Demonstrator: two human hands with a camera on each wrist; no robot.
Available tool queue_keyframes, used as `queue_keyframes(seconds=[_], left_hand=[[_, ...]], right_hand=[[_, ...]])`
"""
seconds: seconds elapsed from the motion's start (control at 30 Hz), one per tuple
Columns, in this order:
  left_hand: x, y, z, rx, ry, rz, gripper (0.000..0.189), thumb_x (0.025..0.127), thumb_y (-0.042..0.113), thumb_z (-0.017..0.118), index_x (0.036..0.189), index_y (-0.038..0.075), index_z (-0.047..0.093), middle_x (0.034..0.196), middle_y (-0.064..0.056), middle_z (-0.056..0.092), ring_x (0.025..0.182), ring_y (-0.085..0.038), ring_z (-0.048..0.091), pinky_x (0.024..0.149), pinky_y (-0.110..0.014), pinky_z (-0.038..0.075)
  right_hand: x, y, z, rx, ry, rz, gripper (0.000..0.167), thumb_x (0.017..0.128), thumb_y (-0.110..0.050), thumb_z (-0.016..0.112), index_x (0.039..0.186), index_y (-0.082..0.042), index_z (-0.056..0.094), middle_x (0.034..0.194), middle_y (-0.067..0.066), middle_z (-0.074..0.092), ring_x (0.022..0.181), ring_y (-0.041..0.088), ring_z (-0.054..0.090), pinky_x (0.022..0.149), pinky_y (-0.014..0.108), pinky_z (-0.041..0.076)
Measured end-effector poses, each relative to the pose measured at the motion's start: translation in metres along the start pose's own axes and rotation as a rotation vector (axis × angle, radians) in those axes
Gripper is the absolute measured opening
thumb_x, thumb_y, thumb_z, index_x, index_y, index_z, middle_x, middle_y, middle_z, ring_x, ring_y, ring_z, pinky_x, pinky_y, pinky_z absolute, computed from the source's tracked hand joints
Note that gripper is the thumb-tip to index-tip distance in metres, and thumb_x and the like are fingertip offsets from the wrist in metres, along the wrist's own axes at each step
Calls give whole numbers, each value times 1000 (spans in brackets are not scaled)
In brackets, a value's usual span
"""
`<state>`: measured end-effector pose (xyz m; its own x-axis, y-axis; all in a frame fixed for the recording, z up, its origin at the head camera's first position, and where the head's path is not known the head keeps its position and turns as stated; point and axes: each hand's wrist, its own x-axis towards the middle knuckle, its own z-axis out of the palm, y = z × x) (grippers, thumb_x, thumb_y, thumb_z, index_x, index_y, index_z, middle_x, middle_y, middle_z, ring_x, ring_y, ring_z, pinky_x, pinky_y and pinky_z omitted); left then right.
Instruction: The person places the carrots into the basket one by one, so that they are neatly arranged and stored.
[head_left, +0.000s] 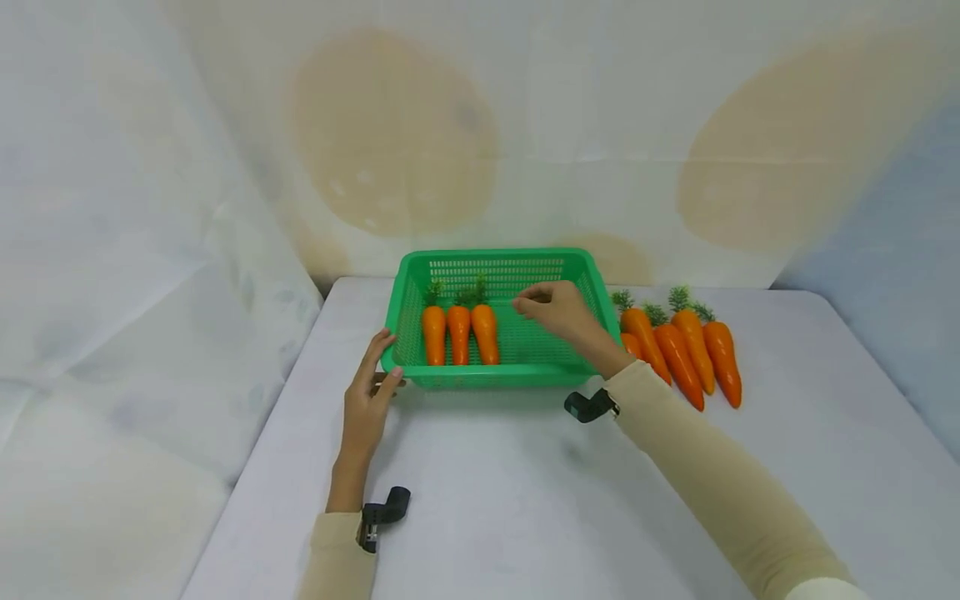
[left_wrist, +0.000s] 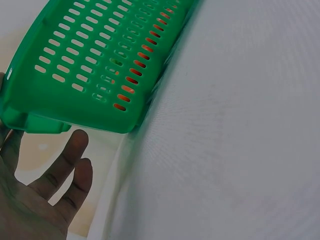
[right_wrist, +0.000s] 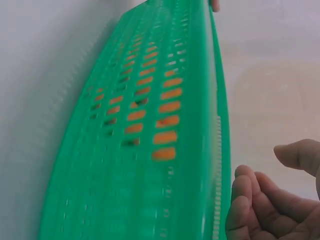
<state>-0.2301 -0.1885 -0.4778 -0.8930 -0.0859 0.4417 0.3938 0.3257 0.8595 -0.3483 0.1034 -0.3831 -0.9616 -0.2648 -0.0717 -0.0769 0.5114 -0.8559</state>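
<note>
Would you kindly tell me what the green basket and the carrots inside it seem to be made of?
Basket: looks like moulded plastic, semi-gloss, judging by its uniform green and regular slots.
Carrots: probably artificial, perhaps plastic or coated foam, glossy orange with bright highlights; which one stays open.

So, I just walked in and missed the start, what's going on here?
A person's left hand holds the near left corner of a green basket. The right hand is over the basket, holding nothing. Three carrots lie side by side inside, and several more carrots lie on the table to its right.
</note>
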Motion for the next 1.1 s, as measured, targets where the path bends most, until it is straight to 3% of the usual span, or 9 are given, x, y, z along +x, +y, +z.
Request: queue_keyframes(seconds=[0.13,0.3,0.57,0.7,0.83,1.1], left_hand=[[0,0,-1,11,3,-8,48,104,11,54,151,7,44,160,-7,34,90,-42,65,76,-44,55],[-1,0,-1,15,-8,-12,48,104,10,53,151,6,43,160,-7,33,90,-41,65,76,-41,55],[-2,-1,-2,9,-4,-10,49,104,10,53,152,7,42,160,-7,33,89,-43,65,73,-28,53],[-2,0,-3,1,-5,-6,49,104,9,52,152,5,42,160,-8,33,90,-43,64,73,-35,53],[-2,1,-2,-2,-12,-14,49,104,10,52,152,6,41,161,-8,32,90,-43,64,73,-41,53],[-1,2,-1,5,-23,-9,49,105,11,51,152,4,40,161,-10,31,91,-46,64,73,-42,53]], right_hand=[[-9,7,-15,-38,-15,-40,33,100,-32,63,123,-8,67,114,10,69,105,26,64,89,43,53],[-18,21,-35,-49,-1,-35,35,100,-32,64,124,-8,67,114,12,70,109,32,63,91,44,52],[-33,38,-68,-124,67,-46,41,99,-37,64,127,-8,67,121,12,67,111,29,60,92,47,50],[-43,47,-83,-125,99,-52,44,99,-38,63,128,-5,65,123,16,66,111,30,62,88,44,53],[-51,59,-98,-143,134,-45,44,100,-37,60,128,-4,64,124,18,65,113,33,60,92,49,51],[-63,87,-126,-233,205,17,46,100,-43,58,126,-5,65,125,21,63,116,38,57,96,56,45]])
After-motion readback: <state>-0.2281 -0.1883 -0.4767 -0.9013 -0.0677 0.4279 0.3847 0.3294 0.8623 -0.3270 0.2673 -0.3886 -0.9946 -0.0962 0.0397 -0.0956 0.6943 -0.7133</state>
